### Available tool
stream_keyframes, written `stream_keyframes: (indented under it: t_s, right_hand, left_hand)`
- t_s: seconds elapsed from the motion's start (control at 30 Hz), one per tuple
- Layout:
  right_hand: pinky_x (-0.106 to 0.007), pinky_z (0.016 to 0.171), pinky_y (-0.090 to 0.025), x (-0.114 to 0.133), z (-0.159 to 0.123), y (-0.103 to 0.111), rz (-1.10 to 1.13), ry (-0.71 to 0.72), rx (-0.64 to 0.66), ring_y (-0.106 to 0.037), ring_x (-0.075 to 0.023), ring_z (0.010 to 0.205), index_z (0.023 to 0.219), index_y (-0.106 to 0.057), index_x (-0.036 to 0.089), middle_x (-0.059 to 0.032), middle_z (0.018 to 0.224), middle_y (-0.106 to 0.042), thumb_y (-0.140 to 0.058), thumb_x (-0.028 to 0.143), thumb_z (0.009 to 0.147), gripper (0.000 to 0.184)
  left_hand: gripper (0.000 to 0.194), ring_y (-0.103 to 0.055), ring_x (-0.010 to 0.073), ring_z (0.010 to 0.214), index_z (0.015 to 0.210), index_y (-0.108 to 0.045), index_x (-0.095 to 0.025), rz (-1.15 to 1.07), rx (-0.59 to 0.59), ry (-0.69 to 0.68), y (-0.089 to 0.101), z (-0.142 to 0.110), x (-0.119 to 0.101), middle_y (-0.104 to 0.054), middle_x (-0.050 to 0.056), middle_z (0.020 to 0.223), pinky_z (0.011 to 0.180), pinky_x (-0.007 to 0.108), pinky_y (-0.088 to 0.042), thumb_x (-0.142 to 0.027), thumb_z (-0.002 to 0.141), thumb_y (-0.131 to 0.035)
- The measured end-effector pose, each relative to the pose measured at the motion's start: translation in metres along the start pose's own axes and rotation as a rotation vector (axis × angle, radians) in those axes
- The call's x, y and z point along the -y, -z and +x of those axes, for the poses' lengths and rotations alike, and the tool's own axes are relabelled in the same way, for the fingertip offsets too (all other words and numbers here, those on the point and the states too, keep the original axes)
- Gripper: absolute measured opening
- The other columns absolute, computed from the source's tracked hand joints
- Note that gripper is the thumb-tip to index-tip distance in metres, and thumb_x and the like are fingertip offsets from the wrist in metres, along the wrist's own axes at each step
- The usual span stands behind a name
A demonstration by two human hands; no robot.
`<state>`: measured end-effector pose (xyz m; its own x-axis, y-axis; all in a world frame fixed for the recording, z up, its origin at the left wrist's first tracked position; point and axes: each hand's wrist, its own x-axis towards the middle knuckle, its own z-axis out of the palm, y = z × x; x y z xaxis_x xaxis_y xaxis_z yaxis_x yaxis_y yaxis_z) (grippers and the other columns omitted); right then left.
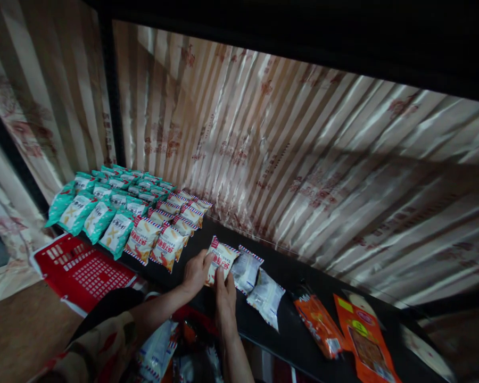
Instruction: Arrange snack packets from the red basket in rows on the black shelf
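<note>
Both my hands are closed on one white and orange snack bag [222, 257] with red lettering and a striped edge. My left hand [196, 274] grips its left side. On its lower front edge are the fingers of my right hand [225, 300]. The bag is just above or on the black shelf [199, 246]; I cannot tell which. Right beside it, two silvery-white bags lie back side up, a farther one [245, 270] and a nearer one [266, 299]. To the left stand rows of matching snack bags [170, 246].
Rows of teal snack bags [117, 233] fill the shelf's left end. Orange packets [318, 322] and a larger orange pouch [365, 340] lie at the right. A red basket [83, 271] is below left. More bags [157, 348] sit below the shelf edge. Plastic sheeting [239, 143] hangs behind.
</note>
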<state>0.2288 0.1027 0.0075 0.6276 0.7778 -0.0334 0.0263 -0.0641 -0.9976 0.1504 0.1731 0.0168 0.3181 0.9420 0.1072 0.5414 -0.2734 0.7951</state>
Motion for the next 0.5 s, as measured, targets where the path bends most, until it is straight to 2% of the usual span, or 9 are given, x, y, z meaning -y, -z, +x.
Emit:
stream_keyframes:
  t_s: [0.1, 0.27, 0.5]
  right_hand:
    - [-0.031, 0.080, -0.047, 0.003, 0.008, -0.003, 0.033, -0.016, 0.016, -0.062, -0.0215, 0.092, 0.110, -0.057, 0.015, -0.0085, 0.102, -0.067, -0.054, 0.052, 0.076, 0.050]
    - [-0.032, 0.073, -0.049, 0.004, 0.028, -0.005, 0.089, -0.019, 0.039, -0.064, -0.0214, 0.082, 0.106, -0.060, 0.014, -0.0088, 0.094, -0.069, -0.062, 0.047, 0.070, 0.049]
    - [-0.034, 0.071, -0.051, -0.012, 0.056, -0.016, -0.005, 0.050, -0.047, -0.065, -0.0224, 0.080, 0.110, -0.058, 0.013, -0.0102, 0.092, -0.069, -0.059, 0.048, 0.071, 0.052]
  left_hand:
    - [0.034, -0.063, 0.0171, 0.073, 0.095, -0.058, -0.019, 0.025, 0.002, -0.012, -0.001, 0.013, 0.000, -0.067, 0.004, 0.077, 0.061, 0.022, -0.038, -0.040, 0.093, -0.031]
    - [0.035, -0.063, 0.0172, 0.075, 0.095, -0.058, -0.020, -0.002, 0.033, 0.031, -0.001, 0.032, 0.001, -0.067, 0.004, 0.077, 0.063, 0.022, -0.039, -0.042, 0.093, -0.031]
    - [0.034, -0.060, 0.0197, 0.097, 0.105, -0.055, -0.018, -0.091, 0.059, 0.059, -0.012, 0.049, 0.007, -0.065, 0.010, 0.103, 0.082, 0.027, -0.042, -0.033, 0.093, -0.028]
